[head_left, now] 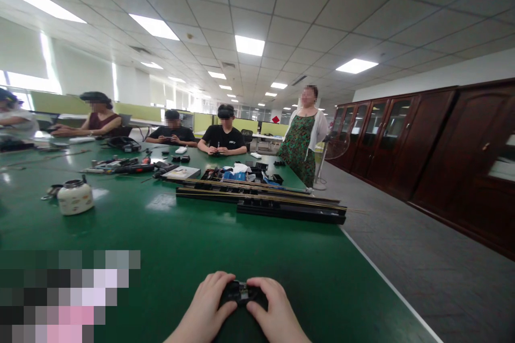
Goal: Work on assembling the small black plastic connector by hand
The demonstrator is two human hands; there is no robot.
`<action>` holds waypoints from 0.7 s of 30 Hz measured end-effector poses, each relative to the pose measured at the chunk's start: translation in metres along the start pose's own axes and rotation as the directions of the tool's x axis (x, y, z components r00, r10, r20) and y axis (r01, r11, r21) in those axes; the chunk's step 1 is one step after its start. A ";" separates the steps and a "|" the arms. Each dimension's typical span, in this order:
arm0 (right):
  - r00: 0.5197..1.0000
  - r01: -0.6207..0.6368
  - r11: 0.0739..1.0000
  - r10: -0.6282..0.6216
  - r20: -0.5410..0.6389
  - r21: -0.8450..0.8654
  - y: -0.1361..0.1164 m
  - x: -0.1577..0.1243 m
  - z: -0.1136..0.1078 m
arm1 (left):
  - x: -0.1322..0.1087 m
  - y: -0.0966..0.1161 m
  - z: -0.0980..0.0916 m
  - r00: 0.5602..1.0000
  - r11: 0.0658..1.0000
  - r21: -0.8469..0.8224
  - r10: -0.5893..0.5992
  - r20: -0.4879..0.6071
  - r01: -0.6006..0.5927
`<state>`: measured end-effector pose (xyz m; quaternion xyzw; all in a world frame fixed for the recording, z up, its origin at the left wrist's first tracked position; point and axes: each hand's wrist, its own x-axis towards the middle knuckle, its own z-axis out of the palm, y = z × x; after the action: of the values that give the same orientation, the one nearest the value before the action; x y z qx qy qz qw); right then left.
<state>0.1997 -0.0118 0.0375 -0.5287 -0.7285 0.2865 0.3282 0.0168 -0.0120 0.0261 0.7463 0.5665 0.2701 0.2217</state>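
Note:
Low in the head view, a small black device (243, 293) sits between my two hands, just above or on the green tabletop. Its middle shows a greyish, open-looking part, too small to make out. My left hand (208, 304) grips the device's left end, thumb in front and fingers behind. The right end is held the same way by my right hand (277, 306). My fingers cover both ends, so the exact kind of device cannot be told.
Long black rails (289, 210) with thin rods lie across the green table (193, 257). Behind them are a blue-and-black clutter of parts (235, 176) and several tools (132, 168). A white jar (75, 198) stands left. Several people sit opposite; one person (301, 136) stands near a fan.

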 end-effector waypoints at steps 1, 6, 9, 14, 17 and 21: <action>1.000 0.000 1.000 0.000 -0.002 0.005 0.000 0.000 0.000 | 0.000 0.000 -0.001 1.000 1.000 0.003 0.009 -0.002 -0.009; 1.000 0.007 1.000 -0.007 -0.002 0.014 0.000 -0.002 0.000 | -0.001 0.000 -0.001 1.000 1.000 0.011 0.026 -0.010 -0.026; 1.000 0.017 1.000 -0.017 -0.001 0.009 -0.001 -0.003 0.000 | 0.000 0.001 -0.002 1.000 1.000 0.011 0.021 0.001 -0.021; 0.999 0.032 0.999 -0.032 0.002 -0.001 -0.001 -0.002 -0.002 | -0.002 0.008 -0.006 1.000 0.999 0.029 0.019 0.018 -0.020; 0.999 0.054 0.998 -0.053 0.004 -0.013 -0.002 -0.001 -0.001 | -0.003 0.009 -0.006 1.000 0.999 0.033 0.022 0.022 -0.022; 0.997 0.074 0.996 -0.074 0.010 -0.045 -0.002 -0.001 0.002 | 0.000 0.003 -0.002 0.999 0.999 0.021 0.026 0.025 -0.026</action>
<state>0.1978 -0.0132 0.0375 -0.5074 -0.7552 0.2597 0.3237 0.0179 -0.0133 0.0295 0.7593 0.5568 0.2575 0.2172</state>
